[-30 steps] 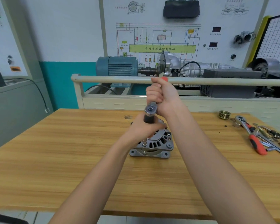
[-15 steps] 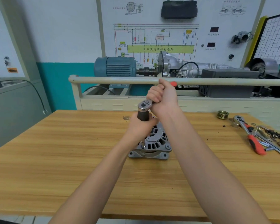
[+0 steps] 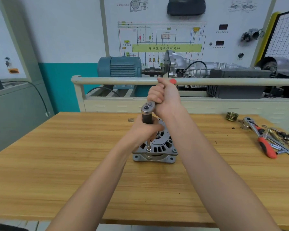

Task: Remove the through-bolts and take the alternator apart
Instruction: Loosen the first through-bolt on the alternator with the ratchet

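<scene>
A silver alternator [image 3: 158,149] stands on the wooden table [image 3: 57,164], its vented end facing up. A ratchet wrench [image 3: 147,110] with a dark extension and a thin socket stands upright on a through-bolt at the housing's front left edge. My left hand [image 3: 143,130] grips the dark extension just below the ratchet head. My right hand [image 3: 163,97] is wrapped round the ratchet's handle, whose red tip sticks out behind my fist. Both forearms hide part of the alternator.
At the table's right end lie a red-handled ratchet [image 3: 264,144], several loose metal tools [image 3: 284,139] and a brass pulley [image 3: 231,116]. A beige rail [image 3: 107,80] and a training rig with a blue motor [image 3: 118,66] stand behind the table.
My right hand has swung the ratchet handle to the right, so the head shows further left. The left hand stays on the extension.
</scene>
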The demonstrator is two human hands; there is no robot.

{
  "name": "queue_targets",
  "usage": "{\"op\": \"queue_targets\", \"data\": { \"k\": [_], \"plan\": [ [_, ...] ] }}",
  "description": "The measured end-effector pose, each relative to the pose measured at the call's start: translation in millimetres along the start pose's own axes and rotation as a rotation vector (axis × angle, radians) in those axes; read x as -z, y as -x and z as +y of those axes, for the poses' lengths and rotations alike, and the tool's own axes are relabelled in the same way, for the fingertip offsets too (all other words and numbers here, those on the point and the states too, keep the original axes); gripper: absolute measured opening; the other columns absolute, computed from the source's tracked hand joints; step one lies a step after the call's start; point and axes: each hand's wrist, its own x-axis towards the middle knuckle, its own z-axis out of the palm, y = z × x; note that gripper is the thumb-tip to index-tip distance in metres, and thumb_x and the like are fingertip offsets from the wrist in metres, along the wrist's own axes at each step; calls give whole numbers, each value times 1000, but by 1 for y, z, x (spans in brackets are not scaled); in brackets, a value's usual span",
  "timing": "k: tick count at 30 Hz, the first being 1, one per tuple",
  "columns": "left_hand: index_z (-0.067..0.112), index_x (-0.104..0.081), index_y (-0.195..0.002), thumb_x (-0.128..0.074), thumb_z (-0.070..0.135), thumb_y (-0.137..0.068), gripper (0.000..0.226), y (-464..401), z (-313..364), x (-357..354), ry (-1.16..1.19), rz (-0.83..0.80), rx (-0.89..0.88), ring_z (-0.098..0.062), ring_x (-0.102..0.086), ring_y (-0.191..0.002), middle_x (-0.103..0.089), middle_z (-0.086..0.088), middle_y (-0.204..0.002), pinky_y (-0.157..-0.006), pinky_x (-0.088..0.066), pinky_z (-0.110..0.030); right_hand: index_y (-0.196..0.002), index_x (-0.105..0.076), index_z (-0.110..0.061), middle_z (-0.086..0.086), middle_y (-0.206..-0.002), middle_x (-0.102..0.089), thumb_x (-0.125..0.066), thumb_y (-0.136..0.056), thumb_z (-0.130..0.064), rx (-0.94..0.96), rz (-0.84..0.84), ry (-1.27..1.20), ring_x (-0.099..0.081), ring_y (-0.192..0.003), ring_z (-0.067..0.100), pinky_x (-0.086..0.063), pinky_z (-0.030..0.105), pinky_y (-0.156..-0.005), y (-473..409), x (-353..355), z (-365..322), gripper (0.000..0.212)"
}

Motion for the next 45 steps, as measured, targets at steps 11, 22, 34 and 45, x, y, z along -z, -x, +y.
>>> {"op": "queue_targets", "data": {
  "k": [11, 22, 34, 45],
  "plan": [
    [19, -47, -48, -71, 12, -72, 34, 6, -5, 3, -110, -260, -75, -10, -42, -46, -48, 4, -47, -48, -37, -15, -47, -34, -16, -6, -36, -25, -43, -99, -23, -313, -177, 169, -18, -25, 4, -14, 14, -24, 0, 3, -9, 54],
    [19, -39, -51, -66, 3, -73, 38, 1, -14, -15, 49, 156, -80, -6, -32, -40, -38, 9, -43, -43, -30, -17, -46, -33, -17, -6, -36, -23, -43, -98, -21, -155, -130, 80, -18, -25, 6, -14, 16, -24, -1, 3, -8, 53],
    [17, -30, -52, -56, -2, -78, 41, -4, -11, -31, 205, 477, -31, -5, -24, -33, -28, 14, -36, -34, -21, -12, -54, -32, -18, -8, -36, -21, -46, -97, -20, 31, 3, -27, -17, -25, 7, -15, 17, -25, -4, 3, -3, 46],
    [19, -36, -47, -62, 0, -76, 44, -11, -10, -16, 61, 148, -30, -8, -31, -36, -36, 7, -41, -42, -29, -18, -53, -33, -18, -8, -36, -23, -46, -98, -20, -45, 2, -27, -18, -24, 5, -15, 16, -25, -6, 7, -12, 46]
  ]
}}
